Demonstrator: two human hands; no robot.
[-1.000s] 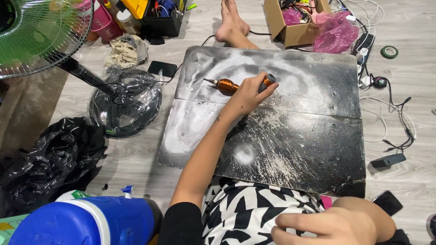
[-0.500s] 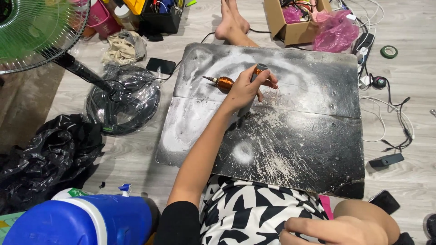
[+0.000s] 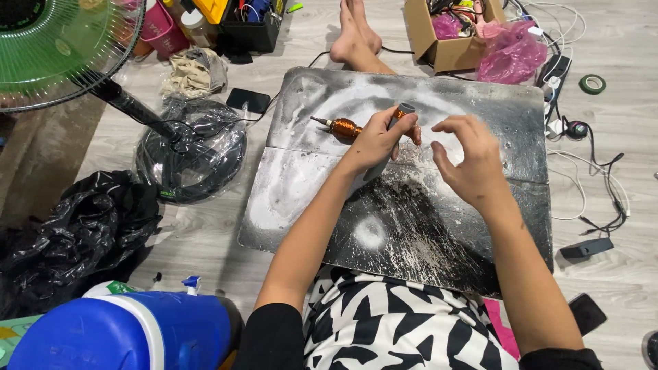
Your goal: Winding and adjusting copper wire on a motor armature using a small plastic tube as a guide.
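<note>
Left hand: we see the left hand (image 3: 379, 139) closed around a slim grey pen-shaped tool (image 3: 392, 137), fingers wrapped over its upper part, the top end poking out above the knuckles.
Copper piece: a small coil wound with copper-coloured wire on a thin metal shaft (image 3: 343, 127) lies just beyond the grip, on its far-left side, touching or almost touching the fingers; we cannot tell which.
Right hand: the right hand (image 3: 468, 157) hovers just to the right of the grip, fingers spread and curled, holding nothing.
Work surface: both hands sit over a dark flat board dusted with white powder (image 3: 295, 185), which lies in 2 joined panels under the grip.
Around the grip: far to its left stands a black fan base wrapped in clear plastic (image 3: 188, 161); beyond it, a brown cardboard box of odds and ends (image 3: 449, 48); to its right, loose white cables (image 3: 582, 171).
Risk, roll: we judge the coil could roll off on its round windings, since nothing pins it.
Risk, slip: powder on the board may let the tool tip skid and nick the wire.
</note>
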